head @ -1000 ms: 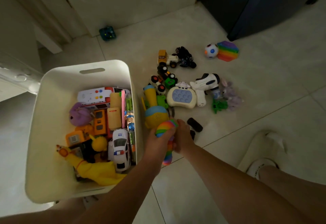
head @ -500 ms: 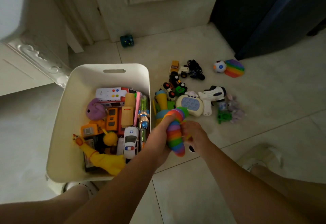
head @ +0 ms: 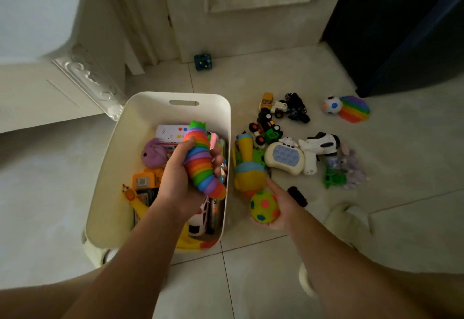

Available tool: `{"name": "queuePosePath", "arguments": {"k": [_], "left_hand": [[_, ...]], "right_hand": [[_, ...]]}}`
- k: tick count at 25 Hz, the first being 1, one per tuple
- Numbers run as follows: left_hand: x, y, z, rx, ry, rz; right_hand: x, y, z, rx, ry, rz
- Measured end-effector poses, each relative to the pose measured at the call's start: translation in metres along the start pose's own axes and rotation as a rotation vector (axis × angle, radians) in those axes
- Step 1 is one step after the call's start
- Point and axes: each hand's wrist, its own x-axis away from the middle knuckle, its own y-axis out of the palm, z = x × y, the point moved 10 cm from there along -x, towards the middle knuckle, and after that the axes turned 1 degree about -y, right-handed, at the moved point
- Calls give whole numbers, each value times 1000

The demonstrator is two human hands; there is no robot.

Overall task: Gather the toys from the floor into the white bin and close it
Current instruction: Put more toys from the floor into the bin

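Head camera looks down on the white bin (head: pixel 113 168), open and already part full of toys. The left hand (head: pixel 179 183) now holds the rainbow slug (head: pixel 200 163) alone. Its fingers and thumb wrap round the slug's middle, above the bin's right half and clear of the toys under it. Half a second ago both hands were on that slug just outside the bin's right wall. Since then the right hand (head: pixel 283 208) has let go and gone to the floor just right of the bin, where it cups a spotted ball (head: pixel 265 207) in curled fingers. So one toy is, I judge, a release away from being stowed, and the next is already in hand. Much is left to the right of the bin: a yellow-and-blue microphone (head: pixel 247 168) nearly against its wall, a pop game (head: pixel 285 158), a white toy gun (head: pixel 320 146), small trucks (head: pixel 267 128), and farther out a rainbow pad (head: pixel 355 110). A green cube (head: pixel 203 62) sits beyond the bin by the door. Closing looks far off, and I cannot pick out a lid for certain.
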Motion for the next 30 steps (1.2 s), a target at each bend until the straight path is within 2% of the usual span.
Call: {"name": "queuePosePath", "arguments": {"k": [6, 10, 15, 21, 25, 27, 30], "left_hand": [[4, -26, 10, -60, 10, 121], [7, -43, 9, -79, -14, 167], [13, -53, 7, -85, -40, 181], [12, -51, 9, -52, -43, 154], [18, -49, 31, -35, -10, 87], [24, -59, 50, -23, 34, 93], [30, -84, 85, 48, 124, 87]], "right_hand": [[-24, 35, -19, -11, 22, -129], [-29, 55, -23, 15, -36, -108], [-26, 43, -16, -27, -92, -103], [32, 42, -49, -162, -353, -263], [102, 81, -101, 101, -496, -330], [133, 105, -130, 287, -635, -324], [168, 150, -164, 922, -842, -142]]}}
